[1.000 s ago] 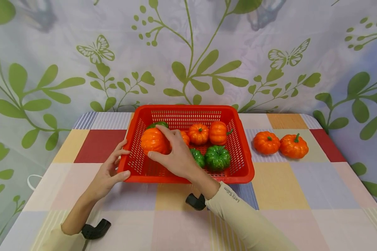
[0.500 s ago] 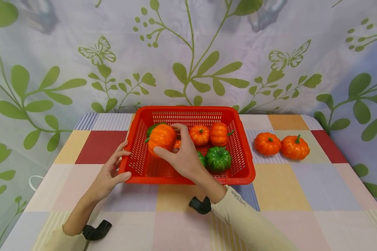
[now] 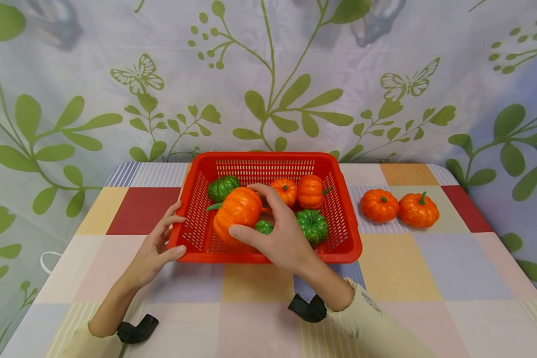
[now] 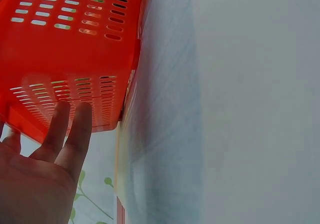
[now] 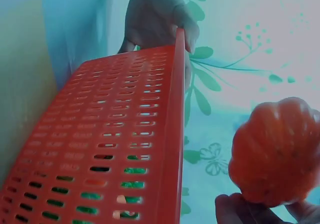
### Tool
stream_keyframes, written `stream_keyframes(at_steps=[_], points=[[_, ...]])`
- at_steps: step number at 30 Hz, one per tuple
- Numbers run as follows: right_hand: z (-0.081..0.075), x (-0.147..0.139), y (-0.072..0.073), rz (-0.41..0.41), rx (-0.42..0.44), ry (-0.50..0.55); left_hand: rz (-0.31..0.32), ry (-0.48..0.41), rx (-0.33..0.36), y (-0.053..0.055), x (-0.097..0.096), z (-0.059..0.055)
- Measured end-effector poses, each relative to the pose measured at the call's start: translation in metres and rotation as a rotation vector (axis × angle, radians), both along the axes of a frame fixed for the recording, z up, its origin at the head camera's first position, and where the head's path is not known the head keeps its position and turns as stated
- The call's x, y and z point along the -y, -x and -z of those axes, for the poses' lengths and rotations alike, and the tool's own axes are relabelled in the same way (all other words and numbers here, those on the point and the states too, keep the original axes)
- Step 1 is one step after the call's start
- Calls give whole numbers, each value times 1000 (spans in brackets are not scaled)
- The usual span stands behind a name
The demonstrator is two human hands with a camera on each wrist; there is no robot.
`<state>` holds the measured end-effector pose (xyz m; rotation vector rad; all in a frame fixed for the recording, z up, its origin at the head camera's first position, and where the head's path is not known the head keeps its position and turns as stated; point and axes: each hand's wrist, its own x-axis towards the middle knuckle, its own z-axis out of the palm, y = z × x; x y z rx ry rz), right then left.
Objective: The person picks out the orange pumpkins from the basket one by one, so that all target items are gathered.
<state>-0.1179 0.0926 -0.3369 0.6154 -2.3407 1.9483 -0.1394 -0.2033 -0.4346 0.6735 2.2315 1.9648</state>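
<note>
A red plastic basket (image 3: 268, 257) with slotted walls stands on the table. My left hand (image 3: 154, 248) holds its left end, thumb and some fingertips on the rim; in the left wrist view, two fingers (image 4: 80, 129) lie along the outside wall. My right hand (image 3: 282, 233) grips a ribbed orange toy pumpkin (image 3: 239, 211) with a green stem, above the basket; the right wrist view shows it higher than the rim. Inside lie a dark green pumpkin (image 3: 223, 188), orange pumpkins (image 3: 311, 191) and a bright green pumpkin (image 3: 312, 224). My right hand partly hides others.
Two orange pumpkins (image 3: 379, 205) sit side by side to the right of the basket. A patchwork-patterned cloth (image 3: 394, 268) covers the table. Behind it hangs a leaf-and-butterfly printed curtain (image 3: 268, 74). Black curved pieces (image 3: 137, 329) are at both wrists.
My right hand has lifted the orange pumpkin and brought it rightward and nearer to me, uncovering the dark green pumpkin at the basket's back left. The left hand stays on the basket.
</note>
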Motion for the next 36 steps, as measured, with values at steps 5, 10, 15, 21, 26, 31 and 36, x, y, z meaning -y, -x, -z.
stream_keyframes(at_steps=[5, 10, 15, 21, 26, 31, 36], points=[[0, -9, -10, 4, 3, -22, -8, 5, 9, 0, 1, 0], [-1, -18, -19, 25, 0, -6, -12, 5, 5, 0, 1, 1], [-3, -27, -27, 18, -40, 13, -10, 0, 2, 0, 1, 1], [-1, -36, -35, 20, -93, 62, -11, 1, 0, -1, 1, 1], [3, -45, -42, 48, -88, 105, -21, 11, -4, -1, 0, 0], [4, -55, -49, 29, -107, 159, -27, 16, -2, -1, 0, 0], [4, -64, -53, 20, -96, 188, -24, 18, 0, -1, 0, 0]])
